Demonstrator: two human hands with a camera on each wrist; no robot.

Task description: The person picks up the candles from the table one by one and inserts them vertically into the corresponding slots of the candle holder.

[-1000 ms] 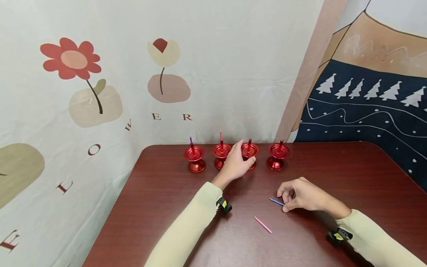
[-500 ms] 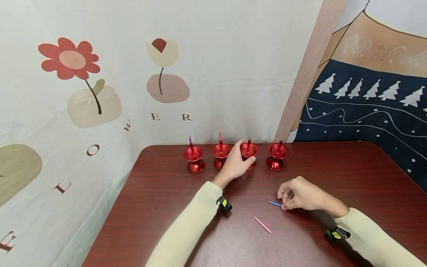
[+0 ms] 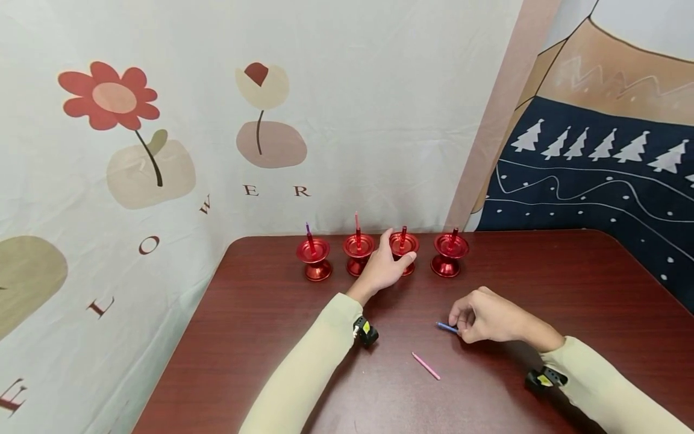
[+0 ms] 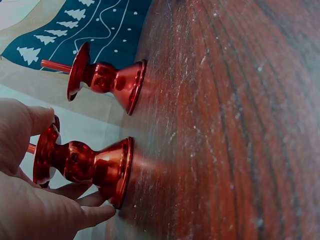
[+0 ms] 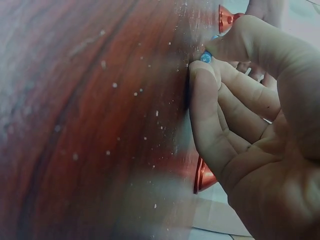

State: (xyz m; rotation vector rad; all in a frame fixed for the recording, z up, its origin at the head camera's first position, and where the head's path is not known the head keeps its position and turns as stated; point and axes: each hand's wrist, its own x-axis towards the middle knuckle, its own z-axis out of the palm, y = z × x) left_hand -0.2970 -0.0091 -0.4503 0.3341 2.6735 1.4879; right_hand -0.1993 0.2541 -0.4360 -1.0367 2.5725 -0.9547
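Note:
My left hand [image 3: 382, 268] grips the third red candle holder [image 4: 80, 162] from the left. In the left wrist view the thumb lies at its dish and the other fingers reach round behind it to the base. This holder stands on the table with a bare red tube at its top. Lower right in the head view, my right hand [image 3: 488, 316] pinches one end of a thin blue candle [image 3: 447, 327] between thumb and index fingertip, close to the tabletop. The right wrist view shows the blue candle [image 5: 205, 57] end-on. A pink candle [image 3: 425, 366] lies on the table nearby.
Along the table's back edge, the leftmost holder [image 3: 313, 250] bears a purple candle [image 3: 308, 229] and the second holder [image 3: 358, 244] a pink one [image 3: 356, 220]. The rightmost holder [image 3: 451, 247] has only its tube. A printed cloth [image 3: 347, 120] hangs behind the brown table [image 3: 244, 313].
My right thumb and fingers have shifted slightly on the blue candle, and its free tip has tilted a little. My left hand stays at the third holder.

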